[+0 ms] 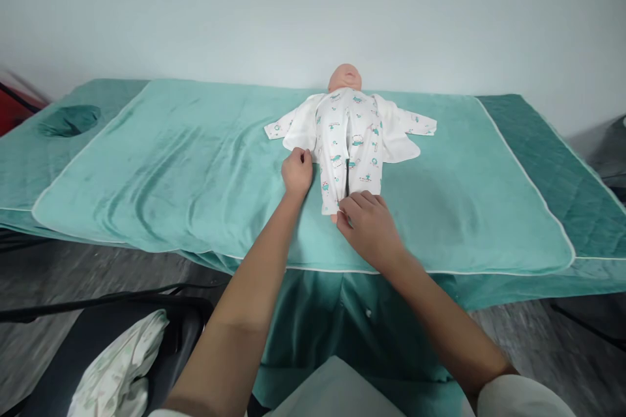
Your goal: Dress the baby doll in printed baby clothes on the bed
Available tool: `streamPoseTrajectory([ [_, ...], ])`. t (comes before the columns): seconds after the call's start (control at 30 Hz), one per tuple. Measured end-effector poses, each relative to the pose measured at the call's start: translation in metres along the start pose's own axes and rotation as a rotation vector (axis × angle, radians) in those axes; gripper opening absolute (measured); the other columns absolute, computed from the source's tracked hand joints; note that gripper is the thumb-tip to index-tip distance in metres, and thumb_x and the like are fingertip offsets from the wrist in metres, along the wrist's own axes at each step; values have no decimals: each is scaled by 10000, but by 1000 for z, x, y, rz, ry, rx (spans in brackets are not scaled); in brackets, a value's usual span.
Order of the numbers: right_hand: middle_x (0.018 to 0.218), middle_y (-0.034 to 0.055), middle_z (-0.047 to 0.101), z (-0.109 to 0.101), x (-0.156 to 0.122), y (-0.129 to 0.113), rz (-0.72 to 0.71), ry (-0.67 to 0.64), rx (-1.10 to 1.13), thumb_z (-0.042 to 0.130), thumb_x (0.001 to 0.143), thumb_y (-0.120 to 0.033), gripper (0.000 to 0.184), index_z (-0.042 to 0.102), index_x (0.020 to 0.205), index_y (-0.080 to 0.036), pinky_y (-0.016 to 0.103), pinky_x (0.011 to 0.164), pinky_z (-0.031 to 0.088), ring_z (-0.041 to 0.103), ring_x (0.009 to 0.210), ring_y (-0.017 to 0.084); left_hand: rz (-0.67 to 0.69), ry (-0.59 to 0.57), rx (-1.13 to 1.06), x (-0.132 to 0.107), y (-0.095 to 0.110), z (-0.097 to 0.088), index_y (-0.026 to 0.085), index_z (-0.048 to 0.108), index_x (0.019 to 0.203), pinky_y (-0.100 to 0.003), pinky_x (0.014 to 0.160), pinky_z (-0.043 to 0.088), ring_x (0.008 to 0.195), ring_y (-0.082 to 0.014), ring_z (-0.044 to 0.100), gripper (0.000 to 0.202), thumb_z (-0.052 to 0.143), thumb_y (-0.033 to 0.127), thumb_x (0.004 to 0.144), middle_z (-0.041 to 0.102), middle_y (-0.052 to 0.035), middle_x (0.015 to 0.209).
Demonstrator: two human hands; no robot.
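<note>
A baby doll [345, 75] lies on its back on the bed, its head toward the wall. White baby pants [359, 140] with a green and pink print cover its front, both legs pointing toward me. Beneath them a white baby shirt [300, 124] is spread open, sleeves out to the sides. My left hand [297, 172] is closed at the shirt's lower left edge, beside the pants; what its fingers hold is hidden. Over the cuffs of the pants, my right hand [369, 228] has its fingers bent and pinching the fabric. A bit of the doll's foot [334, 217] shows below the left cuff.
A green velvet cover [220, 163] with white piping lies over the bed, which has a face hole [71, 120] at the left end. A black chair [63, 352] at lower left holds a crumpled printed cloth [120, 365]. The white wall [244, 13] runs behind.
</note>
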State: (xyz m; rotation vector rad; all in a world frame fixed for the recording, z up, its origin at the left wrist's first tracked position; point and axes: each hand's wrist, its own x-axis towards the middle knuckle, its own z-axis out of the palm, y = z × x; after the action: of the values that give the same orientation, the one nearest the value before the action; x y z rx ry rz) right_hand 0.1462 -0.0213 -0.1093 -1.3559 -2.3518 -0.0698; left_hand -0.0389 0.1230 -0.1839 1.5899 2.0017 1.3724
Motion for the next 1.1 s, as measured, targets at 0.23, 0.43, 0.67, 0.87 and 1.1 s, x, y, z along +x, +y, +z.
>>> streamPoseTrajectory([
  [0.23, 847, 35, 676, -11, 1, 27, 29, -35, 281, 596, 977, -241, 148, 604, 832, -216, 362, 770, 433, 602, 853, 220, 5, -26, 112, -1, 3, 1, 234, 550, 788, -310, 675, 332, 716, -213, 579, 216, 504, 327, 978, 661, -35, 765],
  [0.43, 1193, 116, 674, -4, 28, 60, 87, 221, 449, 560, 968, -240, 131, 623, 1079, -211, 444, 986, 521, 630, 1141, 261, 92, -28, 274, -4, 7, 1, 220, 636, 1029, -339, 789, 432, 976, -252, 639, 206, 435, 260, 1003, 707, -92, 1020],
  [0.67, 1529, 126, 532, 27, 69, 90, 102, 257, 459, 570, 972, -362, 374, 568, 1325, -237, 554, 1208, 391, 442, 1470, 276, 309, 174, 168, 14, -1, 4, 173, 652, 1194, -416, 1087, 402, 1218, -263, 566, 292, 449, 206, 988, 664, -133, 1235],
  [0.87, 1526, 121, 544, 39, 138, 122, 183, 303, 548, 584, 950, -396, 436, 579, 1348, -218, 549, 1230, 353, 459, 1457, 286, 260, 211, -104, 84, 9, 22, 175, 677, 1104, -365, 1062, 450, 1141, -212, 610, 249, 475, 270, 994, 707, -101, 1147],
  [1.1, 1210, 55, 736, 52, 225, 163, 359, 260, 814, 602, 909, -335, 280, 702, 1142, -215, 470, 1115, 459, 654, 1167, 244, 184, -259, -272, 167, 28, 52, 187, 714, 975, -331, 943, 501, 988, -184, 652, 197, 600, 336, 917, 734, -56, 1053],
])
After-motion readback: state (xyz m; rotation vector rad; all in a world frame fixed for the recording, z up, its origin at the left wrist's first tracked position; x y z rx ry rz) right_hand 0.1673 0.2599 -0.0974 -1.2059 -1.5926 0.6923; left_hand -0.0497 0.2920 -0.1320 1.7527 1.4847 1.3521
